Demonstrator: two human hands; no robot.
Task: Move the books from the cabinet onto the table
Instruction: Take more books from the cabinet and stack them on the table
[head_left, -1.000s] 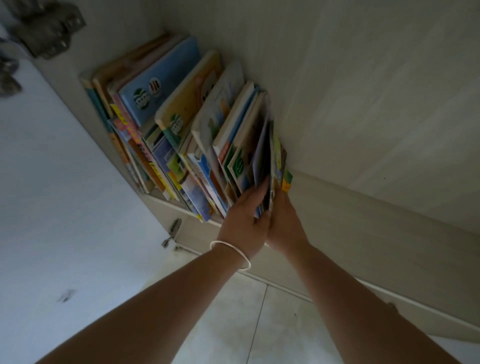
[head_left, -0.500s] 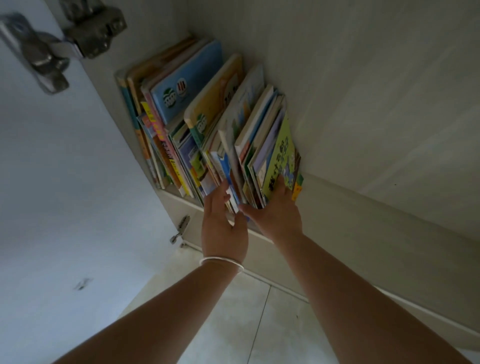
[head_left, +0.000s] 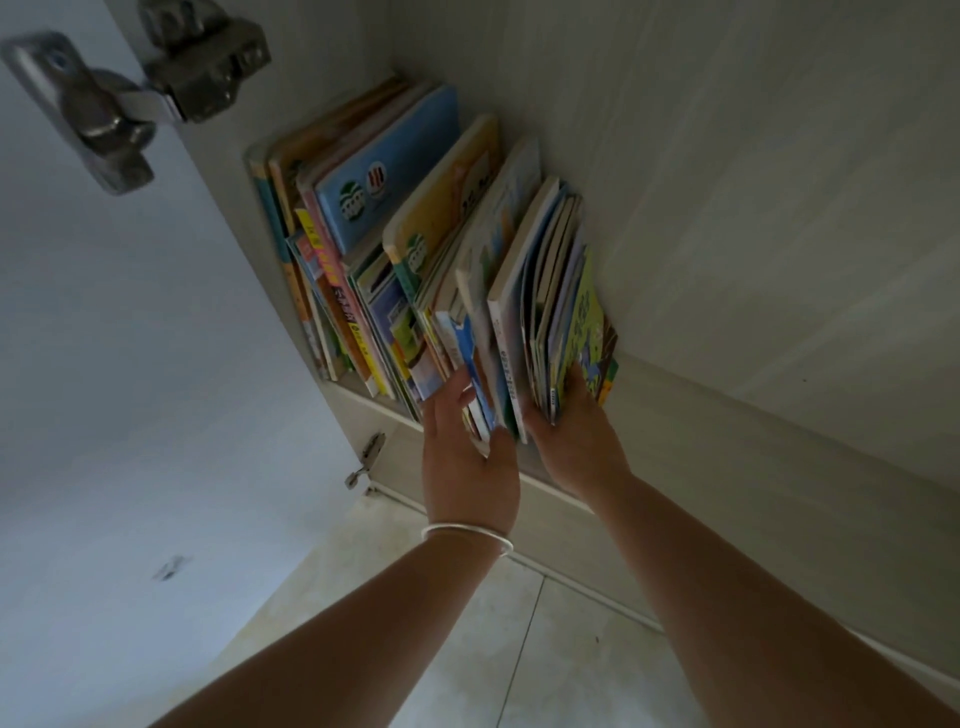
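Fingers (head_left: 460, 387) of both hands pinch books (head_left: 524, 332) on the cabinet (head_left: 727, 208) shelf — pale tiled floor (head_left: 467, 649) below

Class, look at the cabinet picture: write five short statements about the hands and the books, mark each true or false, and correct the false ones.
1. Both hands reach the front ends of the books. True.
2. The left hand wears a thin white bracelet at the wrist. True.
3. The right hand hangs idle, away from the shelf. False: its thumb and fingers hold the rightmost bundle, with the green-covered book.
4. The books lie flat in one stack. False: they stand on edge, leaning left.
5. The cabinet door is closed. False: it stands open, its metal hinge exposed.
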